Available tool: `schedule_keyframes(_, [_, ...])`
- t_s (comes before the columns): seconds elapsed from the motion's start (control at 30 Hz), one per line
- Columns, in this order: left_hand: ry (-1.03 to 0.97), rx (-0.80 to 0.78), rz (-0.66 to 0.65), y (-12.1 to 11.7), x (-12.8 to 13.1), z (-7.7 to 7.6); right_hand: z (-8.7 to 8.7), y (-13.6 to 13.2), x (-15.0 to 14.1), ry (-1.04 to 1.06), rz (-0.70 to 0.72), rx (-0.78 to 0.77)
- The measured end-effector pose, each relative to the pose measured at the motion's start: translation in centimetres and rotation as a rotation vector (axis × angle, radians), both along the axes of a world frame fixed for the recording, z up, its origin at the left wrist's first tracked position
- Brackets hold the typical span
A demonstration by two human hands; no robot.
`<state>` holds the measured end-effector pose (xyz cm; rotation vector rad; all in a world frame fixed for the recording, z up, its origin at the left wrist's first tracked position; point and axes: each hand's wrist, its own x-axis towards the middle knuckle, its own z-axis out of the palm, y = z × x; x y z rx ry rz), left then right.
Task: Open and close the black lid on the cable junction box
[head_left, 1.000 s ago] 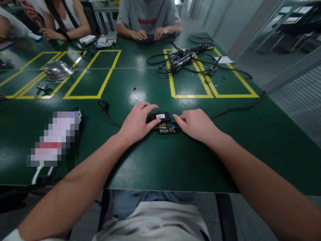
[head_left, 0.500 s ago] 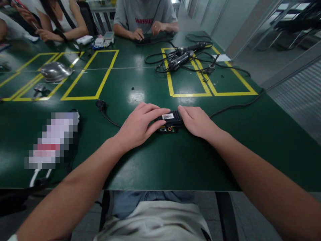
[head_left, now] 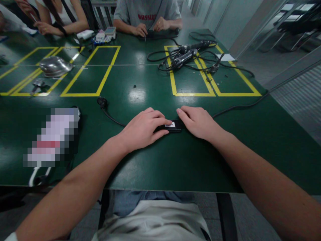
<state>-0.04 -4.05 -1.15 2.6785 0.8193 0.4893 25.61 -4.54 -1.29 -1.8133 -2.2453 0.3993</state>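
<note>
- Black case (head_left: 177, 129): on the green table (head_left: 160, 164), between the two hands, in front of the person; white printed label (head_left: 170, 125) on its top face; left part of case hidden by fingers; label partly covered
- Left hand (head_left: 142, 129): half curled over the case's left part, has hold of it; index fingertip on the label, thumb along the near edge; other fingers tucked mostly out of view
- Right hand (head_left: 198, 122): at the case's right end, fingers curled in, thumb stretched toward the case; palm side hidden, can't tell if it grips anything
- Left of case: black plug (head_left: 101, 102) lying on table; its cord (head_left: 112, 119) runs in under the left hand
- Right of case: black cable (head_left: 237, 107) runs from behind the right hand out to the table's right edge
- Farther up table: black cylindrical corded tools (head_left: 185, 58), leads looped loosely, lying over yellow tape outlines (head_left: 109, 77); silver metal shell (head_left: 55, 66) over on the left
- Near left: pixelated object (head_left: 50, 137), detail masked; well apart from the case
- Across the table: co-worker in grey T-shirt (head_left: 125, 13), a thin tool in one hand, dark item in front
</note>
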Motion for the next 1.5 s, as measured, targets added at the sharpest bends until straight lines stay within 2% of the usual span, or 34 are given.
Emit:
schedule_keyframes(0.1, [-0.043,-0.103,0.082,0.0,0.2,0.1,-0.2,0.0,0.3,0.004,0.012,0.016])
schedule_keyframes(0.2, [-0.131,-0.171,0.236,0.6,0.0,0.0,-0.3,0.1,0.6,0.016,0.027,0.028])
schedule_keyframes(0.3, [-0.142,-0.148,0.405,1.4,-0.3,-0.4,-0.3,0.2,0.6,0.001,0.036,0.014])
schedule_keyframes(0.37, [-0.076,-0.122,0.459,1.8,-0.4,-0.6,-0.2,0.3,0.4,-0.037,0.039,-0.006])
schedule_keyframes(0.53, [-0.019,-0.066,0.431,1.7,-0.5,-0.9,0.1,0.4,0.0,-0.143,0.045,-0.021])
schedule_keyframes(0.67, [-0.028,0.105,0.436,1.1,-0.6,-0.5,0.2,0.4,0.1,-0.184,0.094,-0.001])
schedule_keyframes(0.83, [0.249,0.221,0.285,0.8,-0.4,0.2,0.1,0.3,0.0,-0.249,0.129,0.004])
schedule_keyframes(0.93, [0.33,0.23,0.246,0.7,-0.2,0.2,0.0,0.3,-0.1,-0.266,0.137,0.023])
schedule_keyframes(1.07, [0.333,0.227,0.269,0.7,-0.1,-0.1,-0.2,0.1,-0.2,-0.272,0.11,0.04])
schedule_keyframes(1.33, [0.203,0.16,0.306,0.8,-0.1,0.3,0.1,0.1,-0.1,-0.206,0.049,0.044])
schedule_keyframes(1.5, [0.231,0.117,0.312,0.9,0.0,-0.1,0.1,0.2,0.1,-0.245,0.07,0.017])
